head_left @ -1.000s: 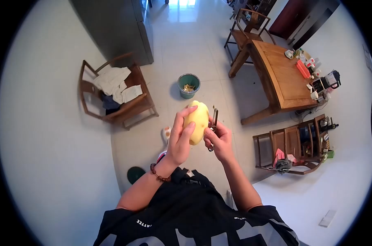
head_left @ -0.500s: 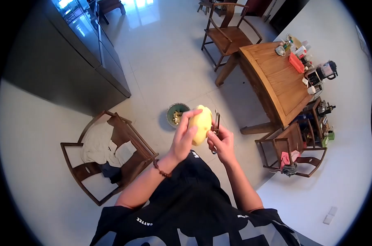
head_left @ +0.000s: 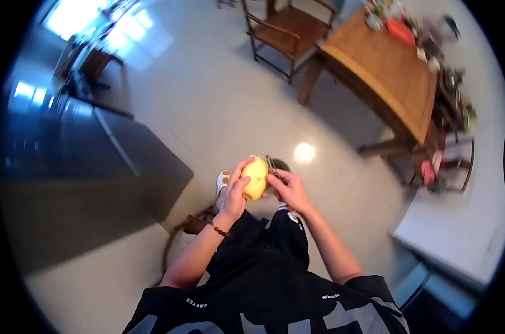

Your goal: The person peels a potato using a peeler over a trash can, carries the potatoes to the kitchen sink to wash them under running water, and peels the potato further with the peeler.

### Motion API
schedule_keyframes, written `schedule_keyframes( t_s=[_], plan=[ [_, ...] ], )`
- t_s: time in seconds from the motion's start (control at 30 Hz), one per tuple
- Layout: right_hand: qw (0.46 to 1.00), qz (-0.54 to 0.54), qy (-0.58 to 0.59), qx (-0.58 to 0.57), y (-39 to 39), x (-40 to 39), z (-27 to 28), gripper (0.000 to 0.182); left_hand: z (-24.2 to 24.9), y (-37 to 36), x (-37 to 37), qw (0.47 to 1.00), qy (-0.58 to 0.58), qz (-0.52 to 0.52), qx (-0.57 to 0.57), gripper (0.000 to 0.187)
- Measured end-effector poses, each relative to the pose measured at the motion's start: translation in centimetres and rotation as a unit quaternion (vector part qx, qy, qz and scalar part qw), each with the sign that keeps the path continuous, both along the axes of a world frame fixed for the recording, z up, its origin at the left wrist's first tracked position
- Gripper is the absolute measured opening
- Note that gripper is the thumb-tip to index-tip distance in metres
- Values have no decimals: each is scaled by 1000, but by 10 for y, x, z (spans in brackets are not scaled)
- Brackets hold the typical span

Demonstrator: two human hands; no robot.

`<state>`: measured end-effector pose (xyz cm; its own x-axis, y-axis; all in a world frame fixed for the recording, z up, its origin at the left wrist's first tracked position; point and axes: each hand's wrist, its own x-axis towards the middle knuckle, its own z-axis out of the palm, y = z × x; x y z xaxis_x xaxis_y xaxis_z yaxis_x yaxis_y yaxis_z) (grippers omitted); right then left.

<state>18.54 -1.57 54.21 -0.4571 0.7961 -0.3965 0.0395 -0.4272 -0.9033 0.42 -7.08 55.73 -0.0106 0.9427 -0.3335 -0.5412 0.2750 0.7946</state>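
A peeled yellow potato [head_left: 255, 182] is held up in front of my body. My left hand [head_left: 235, 196] wraps around its left side, with the thumb and fingers pressed on it. At the potato's right edge, my right hand [head_left: 288, 190] is closed on a peeler [head_left: 271, 163], whose metal frame points up and away from me. Its blade is blurred against the potato. Below and partly hidden by my right hand and the peeler, a greenish bowl [head_left: 281, 165] stands on the floor.
A foot in a white slipper [head_left: 223, 182] is just left of the potato. A dark fridge [head_left: 97, 183] fills the left side. Ahead on the right are a wooden table [head_left: 383, 72] crowded with items at its wall side and a wooden armchair [head_left: 291, 33].
The view has turned and shifted, bringing the fridge closer on the left. The bowl now appears behind my right hand instead of left of the potato. Both hands keep their holds.
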Motion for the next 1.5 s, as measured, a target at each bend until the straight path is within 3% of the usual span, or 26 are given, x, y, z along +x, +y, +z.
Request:
schedule_keyframes(
  t_s=[0.1, 0.17, 0.2, 0.37, 0.43, 0.5, 0.6, 0.63, 0.7, 0.9, 0.97, 1.03, 1.23, 1.37, 1.5],
  plan=[
    [997, -58, -16, -48, 4, -21, -71, 35, -73, 31, -47, 993, -39, -101, -37, 58],
    [988, -115, -8, -101, -1, -33, -98, 39, -123, 48, -68, 980, 37, -194, -27, 64],
    [978, -160, 15, -130, -10, -22, -121, 42, -144, 58, -61, 971, 11, -232, -51, 71],
    [937, -285, 71, -192, -47, -35, -247, 47, -250, 43, -82, 955, 45, -288, -60, 74],
    [925, -321, 84, -183, -58, -20, -315, 45, -306, 37, -69, 945, 71, -308, -83, 74],
    [913, -392, 23, -110, -68, -10, -371, 44, -360, 26, -58, 941, 77, -317, -88, 74],
    [913, -382, -53, -132, -77, -9, -441, 31, -431, 5, -63, 943, 30, -306, -132, 76],
    [911, -388, -52, -130, -79, -14, -447, 31, -446, 1, -64, 941, 30, -312, -129, 76],
    [894, -447, 29, -2, -78, -18, -451, 28, -468, -5, -65, 941, 43, -322, -95, 78],
    [933, -340, -99, 56, -83, -8, -497, 28, -493, -27, -59, 944, 51, -324, 46, 80],
    [892, -259, -314, 197, -84, -3, -507, 27, -487, -41, -59, 947, 29, -315, 62, 81],
    [899, -244, -313, 185, -113, -12, -487, 27, -479, -75, -71, 958, -59, -276, 54, 80],
    [885, -243, -338, 211, -156, -21, -392, 28, -422, -108, -87, 937, -163, -300, 75, 75],
    [899, -211, -328, 199, -139, -15, -388, 27, -408, -89, -79, 944, -118, -301, 69, 70],
    [924, -237, -267, 139, -103, -4, -419, 29, -441, -42, -58, 939, -137, -312, 53, 68]
  ],
)
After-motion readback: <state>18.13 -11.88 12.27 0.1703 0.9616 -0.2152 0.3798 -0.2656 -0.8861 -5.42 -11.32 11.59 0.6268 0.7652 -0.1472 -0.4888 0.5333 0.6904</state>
